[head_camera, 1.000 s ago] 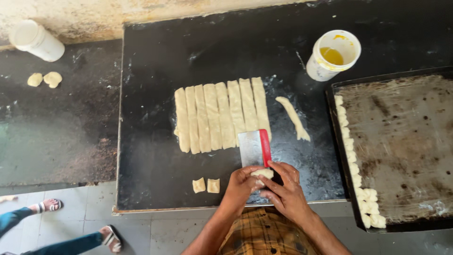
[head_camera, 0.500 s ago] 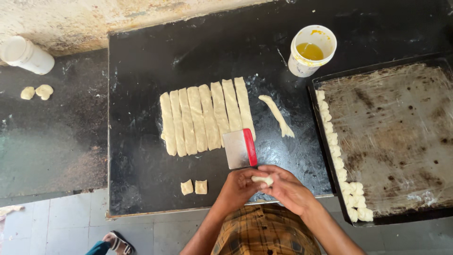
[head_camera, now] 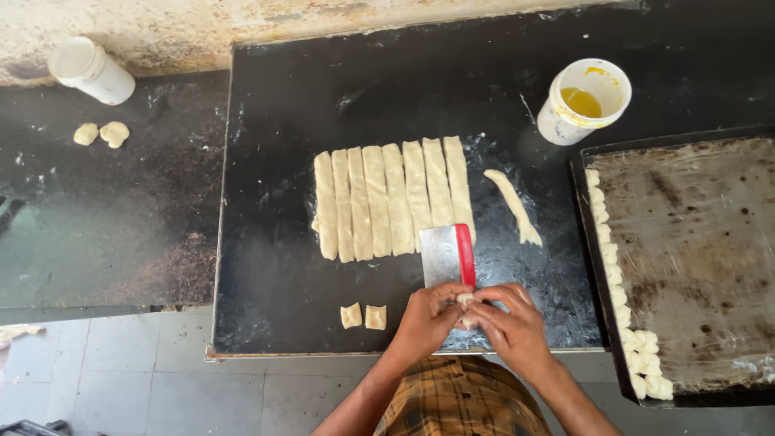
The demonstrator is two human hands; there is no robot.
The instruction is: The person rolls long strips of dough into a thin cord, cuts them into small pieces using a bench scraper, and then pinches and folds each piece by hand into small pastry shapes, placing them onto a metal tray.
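Both hands meet at the front edge of a black work slab (head_camera: 282, 266). My left hand (head_camera: 428, 319) and my right hand (head_camera: 508, 323) pinch one small piece of dough (head_camera: 465, 300) between their fingertips. Just beyond them lies a metal dough scraper with a red handle (head_camera: 449, 253). Several long dough strips (head_camera: 391, 198) lie side by side behind it, with one loose strip (head_camera: 513, 206) to their right. Two small dough squares (head_camera: 363, 316) sit left of my left hand.
A dark baking tray (head_camera: 694, 258) at right holds a column of small dough pieces (head_camera: 617, 282) along its left edge. A white cup of yellow liquid (head_camera: 583, 102) stands behind it. At far left are a white container (head_camera: 89, 70) and two dough lumps (head_camera: 101, 133).
The view has shifted a little. My hands stay together at the slab's front edge, working the same small dough piece; the scraper lies where it was.
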